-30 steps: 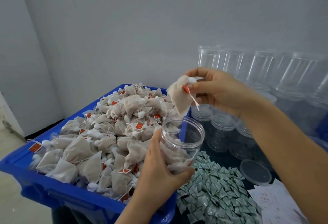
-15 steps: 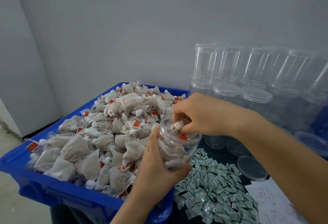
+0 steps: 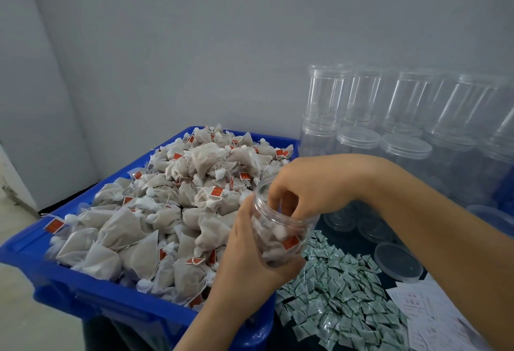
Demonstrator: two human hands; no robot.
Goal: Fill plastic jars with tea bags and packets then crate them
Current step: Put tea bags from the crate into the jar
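My left hand (image 3: 244, 252) grips a clear plastic jar (image 3: 282, 235), tilted, just above the right rim of a blue crate (image 3: 111, 293). Several beige tea bags with red tags lie inside the jar. My right hand (image 3: 313, 184) is over the jar's mouth. Its fingertips dip loosely inside, and I see nothing pinched between them. A heap of tea bags (image 3: 178, 211) fills the crate to the left of the jar. Small green-and-white packets (image 3: 333, 298) are spread on the dark table below the jar.
Stacked empty clear jars (image 3: 361, 100) with lids stand along the wall at the back right. A loose clear lid (image 3: 398, 261) lies right of the packets. White printed slips (image 3: 428, 314) lie at the lower right. The grey wall is close behind.
My right hand brought a tea bag down from above into the jar. The bag with its red tag now lies lower inside, and the fingers have loosened.
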